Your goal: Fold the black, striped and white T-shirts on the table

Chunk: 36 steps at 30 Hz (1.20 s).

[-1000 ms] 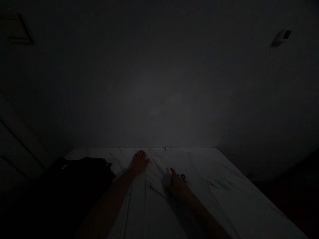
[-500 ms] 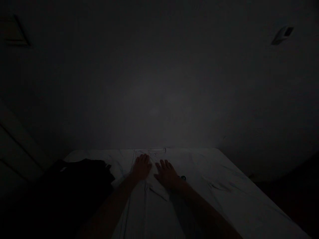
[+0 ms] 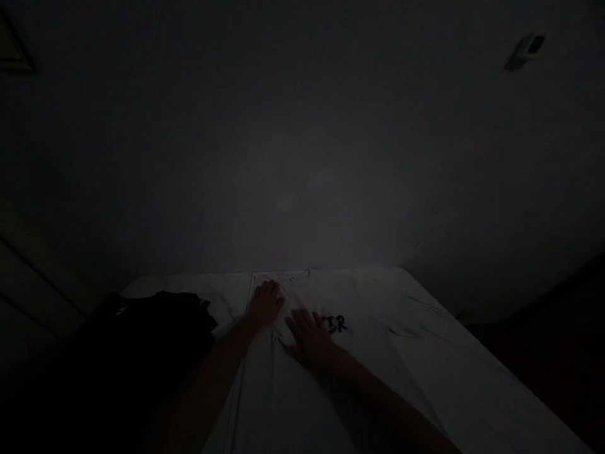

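Observation:
A white T-shirt (image 3: 302, 403) lies spread on the table, its neckline at the far end and dark lettering on its chest. My left hand (image 3: 265, 304) rests flat on its upper part near the collar, fingers stretched out. Lower and to the right, my right hand (image 3: 311, 337) lies palm down on the cloth with fingers spread, slightly blurred. It covers part of the lettering, of which the last letters show. Small creases run through the cloth beside both hands. The picture is very dark, so the shirt's edges are hard to make out.
A black garment (image 3: 155, 353) with a small pale label lies on the left of the table. The marble-patterned table (image 3: 454, 366) meets a grey wall (image 3: 293, 157). A small fitting (image 3: 524, 52) is on the wall at upper right.
My right hand has slid a little down and left over the shirt, uncovering more lettering. A dark crease below the hands has smoothed out. My left hand stays near the collar.

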{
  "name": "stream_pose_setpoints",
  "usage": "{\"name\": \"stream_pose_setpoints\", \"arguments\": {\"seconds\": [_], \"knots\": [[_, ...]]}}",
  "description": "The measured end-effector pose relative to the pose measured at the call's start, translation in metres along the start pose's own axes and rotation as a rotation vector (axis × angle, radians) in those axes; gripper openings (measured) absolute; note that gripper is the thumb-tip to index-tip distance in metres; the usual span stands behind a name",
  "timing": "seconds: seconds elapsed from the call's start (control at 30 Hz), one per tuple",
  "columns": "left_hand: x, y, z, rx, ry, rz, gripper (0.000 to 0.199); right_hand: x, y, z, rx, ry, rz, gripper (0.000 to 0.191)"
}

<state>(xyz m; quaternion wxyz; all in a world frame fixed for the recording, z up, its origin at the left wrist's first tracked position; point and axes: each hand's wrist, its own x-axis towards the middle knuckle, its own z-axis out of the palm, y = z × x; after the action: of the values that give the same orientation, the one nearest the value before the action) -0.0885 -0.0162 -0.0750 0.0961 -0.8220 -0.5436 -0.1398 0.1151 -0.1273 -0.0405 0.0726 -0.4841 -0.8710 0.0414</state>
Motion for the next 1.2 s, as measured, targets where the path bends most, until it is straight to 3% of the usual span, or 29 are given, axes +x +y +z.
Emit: {"name": "stream_pose_setpoints", "arguments": {"seconds": [0.2, 0.27, 0.33, 0.4, 0.47, 0.57, 0.63, 0.77, 0.93, 1.1, 1.2], "knots": [[0.002, -0.002, 0.000, -0.006, -0.033, 0.006, 0.054, -0.030, -0.020, 0.001, 0.071, 0.024, -0.044, 0.077], [0.004, -0.006, -0.002, -0.001, -0.056, 0.011, 0.054, -0.041, -0.016, -0.001, 0.094, 0.032, -0.059, 0.075], [0.008, -0.008, -0.005, 0.013, -0.083, 0.017, 0.052, -0.055, 0.004, -0.009, 0.096, 0.068, 0.016, 0.066], [0.013, -0.004, -0.010, 0.023, -0.092, 0.007, 0.052, -0.074, 0.042, -0.025, 0.078, 0.112, 0.217, 0.057], [0.016, 0.010, -0.014, 0.027, -0.064, 0.007, 0.055, -0.096, 0.091, -0.047, 0.064, 0.147, 0.536, 0.052], [0.011, 0.047, -0.014, 0.027, -0.008, 0.087, 0.059, -0.126, 0.159, -0.077, 0.108, 0.155, 1.055, 0.052], [0.000, 0.073, -0.009, 0.023, 0.023, 0.154, 0.058, -0.137, 0.189, -0.086, 0.132, 0.152, 1.202, 0.057], [-0.021, 0.102, 0.001, 0.018, 0.036, 0.210, 0.055, -0.135, 0.213, -0.081, 0.192, 0.158, 1.177, 0.048], [-0.016, 0.106, -0.011, 0.004, -0.044, 0.188, 0.055, -0.119, 0.222, -0.071, 0.293, 0.263, 1.061, 0.021], [-0.010, 0.109, -0.016, -0.040, -0.038, 0.194, 0.054, -0.109, 0.222, -0.078, 0.439, 0.495, 0.881, 0.027], [-0.009, 0.111, -0.014, -0.148, -0.015, 0.173, 0.052, -0.092, 0.209, -0.090, 0.511, 0.612, 0.744, 0.033]]}}
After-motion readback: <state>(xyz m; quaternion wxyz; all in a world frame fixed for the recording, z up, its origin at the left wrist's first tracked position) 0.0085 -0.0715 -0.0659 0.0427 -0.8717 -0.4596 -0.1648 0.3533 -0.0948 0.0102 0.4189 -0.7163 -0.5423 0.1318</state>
